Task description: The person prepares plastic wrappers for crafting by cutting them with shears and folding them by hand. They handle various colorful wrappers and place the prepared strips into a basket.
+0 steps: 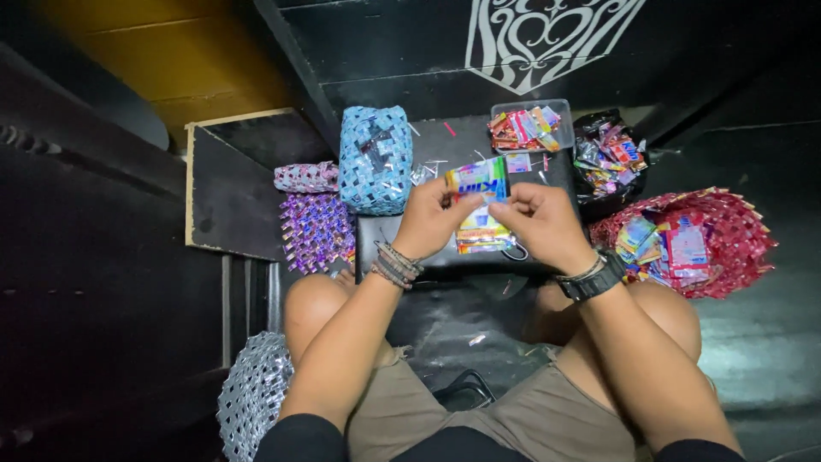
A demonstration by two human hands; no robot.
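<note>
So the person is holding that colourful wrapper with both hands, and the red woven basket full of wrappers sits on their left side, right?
Not quite. In the head view both hands, left and right, do hold the colourful wrapper, but the red woven basket of wrappers sits on the person's right side, not the left.

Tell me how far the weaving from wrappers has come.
Done: a blue woven bag, a purple woven panel and a red woven basket lie around. In hand: both hands, left and right, hold one colourful wrapper. Left: loose wrappers in the clear tray and a stack.
</note>
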